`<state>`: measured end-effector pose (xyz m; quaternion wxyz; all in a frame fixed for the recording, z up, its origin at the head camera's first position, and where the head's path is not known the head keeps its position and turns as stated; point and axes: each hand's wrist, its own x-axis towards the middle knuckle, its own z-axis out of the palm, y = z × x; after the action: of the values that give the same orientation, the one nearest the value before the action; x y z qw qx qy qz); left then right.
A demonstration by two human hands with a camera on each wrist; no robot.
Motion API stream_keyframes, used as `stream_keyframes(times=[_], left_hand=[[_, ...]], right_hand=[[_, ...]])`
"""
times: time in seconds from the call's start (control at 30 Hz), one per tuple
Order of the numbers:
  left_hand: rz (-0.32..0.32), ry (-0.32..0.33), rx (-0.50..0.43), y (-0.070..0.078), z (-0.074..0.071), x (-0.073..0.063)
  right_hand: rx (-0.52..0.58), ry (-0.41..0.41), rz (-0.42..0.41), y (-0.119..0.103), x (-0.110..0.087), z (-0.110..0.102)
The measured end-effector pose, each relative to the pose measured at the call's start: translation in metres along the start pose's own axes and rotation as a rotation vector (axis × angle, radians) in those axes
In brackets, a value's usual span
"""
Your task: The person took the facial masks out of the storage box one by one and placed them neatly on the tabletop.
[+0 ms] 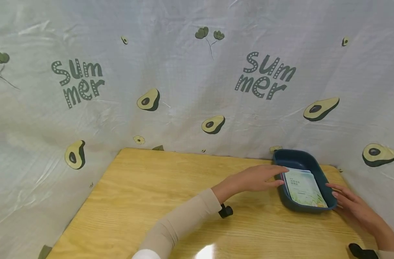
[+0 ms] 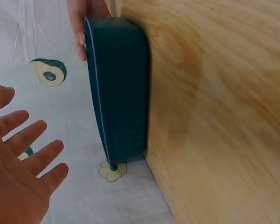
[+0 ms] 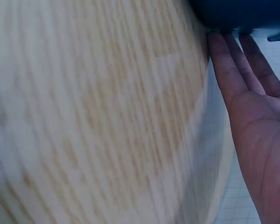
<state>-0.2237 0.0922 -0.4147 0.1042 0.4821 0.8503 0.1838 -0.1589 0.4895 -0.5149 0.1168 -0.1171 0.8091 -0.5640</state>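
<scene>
The blue bin (image 1: 290, 157) sits at the table's (image 1: 158, 187) far right corner, a printed stack (image 1: 306, 187) inside, its lettering too small to read; the left hand (image 1: 258, 177), fingers spread and holding nothing, is at the bin's left rim; the right hand's (image 1: 355, 207) straight fingers touch the outer wall, the bin mostly cut off in the right wrist view.

Yellow wood-grained worktop (image 1: 158, 190): broad and flat, grain running side to side!
Dark-blue round-cornered rectangular bin (image 1: 292, 157): sitting right there, open side up, far right corner!
</scene>
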Motion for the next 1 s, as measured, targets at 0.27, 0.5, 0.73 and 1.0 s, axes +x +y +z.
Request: stream_keyframes(times=[0.27,0.5,0.73,1.0], left_hand=[[-0.029,-0.027,-0.033,0.0,0.01,0.007],[-0.035,0.028,-0.065,-0.01,0.013,0.021],[-0.043,0.088,-0.136,-0.01,0.01,0.044],[-0.092,0.137,-0.228,-0.007,0.02,0.08]], right_hand=[[0.19,-0.069,-0.035,0.004,0.0,0.002],[0.155,-0.023,0.021,0.007,0.0,0.002],[0.128,-0.003,0.033,0.004,0.0,0.0],[0.147,-0.029,0.009,0.005,-0.001,0.0]])
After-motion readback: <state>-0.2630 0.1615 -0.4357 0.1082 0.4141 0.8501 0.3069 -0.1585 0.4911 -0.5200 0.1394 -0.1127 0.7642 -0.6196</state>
